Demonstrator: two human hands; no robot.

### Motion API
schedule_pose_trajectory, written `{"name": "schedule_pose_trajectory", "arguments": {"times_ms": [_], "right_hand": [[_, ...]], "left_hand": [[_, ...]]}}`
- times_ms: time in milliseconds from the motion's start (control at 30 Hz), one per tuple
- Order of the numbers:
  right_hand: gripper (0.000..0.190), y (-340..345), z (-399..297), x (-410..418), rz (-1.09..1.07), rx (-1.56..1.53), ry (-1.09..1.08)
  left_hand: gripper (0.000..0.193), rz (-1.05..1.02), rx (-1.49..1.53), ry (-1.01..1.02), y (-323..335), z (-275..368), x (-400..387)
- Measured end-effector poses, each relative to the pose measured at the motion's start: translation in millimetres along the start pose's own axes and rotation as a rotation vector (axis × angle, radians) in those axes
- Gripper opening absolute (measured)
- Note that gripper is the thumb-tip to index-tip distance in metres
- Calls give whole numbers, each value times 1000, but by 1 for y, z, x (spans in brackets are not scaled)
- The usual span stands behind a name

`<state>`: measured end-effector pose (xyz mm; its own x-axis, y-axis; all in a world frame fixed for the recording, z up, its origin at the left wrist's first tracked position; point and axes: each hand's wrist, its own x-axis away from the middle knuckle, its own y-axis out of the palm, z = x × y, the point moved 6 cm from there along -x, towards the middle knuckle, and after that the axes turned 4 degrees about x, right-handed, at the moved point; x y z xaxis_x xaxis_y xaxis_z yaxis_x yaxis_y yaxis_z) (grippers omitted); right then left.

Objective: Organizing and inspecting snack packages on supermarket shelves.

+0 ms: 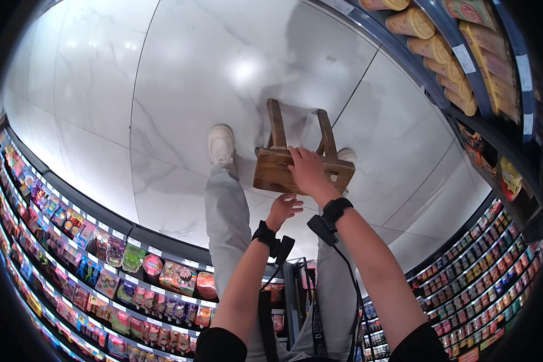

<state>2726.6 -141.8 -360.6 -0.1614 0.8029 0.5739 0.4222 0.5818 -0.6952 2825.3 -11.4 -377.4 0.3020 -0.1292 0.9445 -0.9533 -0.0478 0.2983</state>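
Note:
A small wooden stool (276,174) is tilted between my feet, its seat towards me and its legs pointing away over the floor. My right hand (308,172) lies across the seat's far edge near the middle, fingers bent over it. Whether it bears the stool's weight is hard to tell. Just below the seat's near edge, my left hand (284,210) hangs with its fingers apart and nothing in it. Each wrist wears a black strap with a small device and a cable.
Shelves of packaged sweets (133,258) curve along the lower left. Racks of small jars or cups (470,267) stand lower right. A blue-edged shelf (461,54) with tubs and bags is upper right. My shoes (221,144) stand on the marble-patterned floor (199,68).

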Motion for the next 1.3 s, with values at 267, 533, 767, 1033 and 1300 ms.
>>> {"name": "schedule_pose_trajectory", "arguments": {"times_ms": [267,533,767,1033,1300], "right_hand": [[49,-50,35,35,-187,-36,87],[73,-36,66,33,-270,216,235],[62,14,14,16,-279,210,292],[48,36,15,36,-444,157,373],[39,48,39,72,-345,-137,437]], "left_hand": [[20,201,-727,522,-56,75,21],[17,203,-720,734,-69,210,89],[18,486,-1019,520,-210,210,97],[17,471,-1199,366,-197,172,101],[16,280,-1103,606,-46,171,55]]}}
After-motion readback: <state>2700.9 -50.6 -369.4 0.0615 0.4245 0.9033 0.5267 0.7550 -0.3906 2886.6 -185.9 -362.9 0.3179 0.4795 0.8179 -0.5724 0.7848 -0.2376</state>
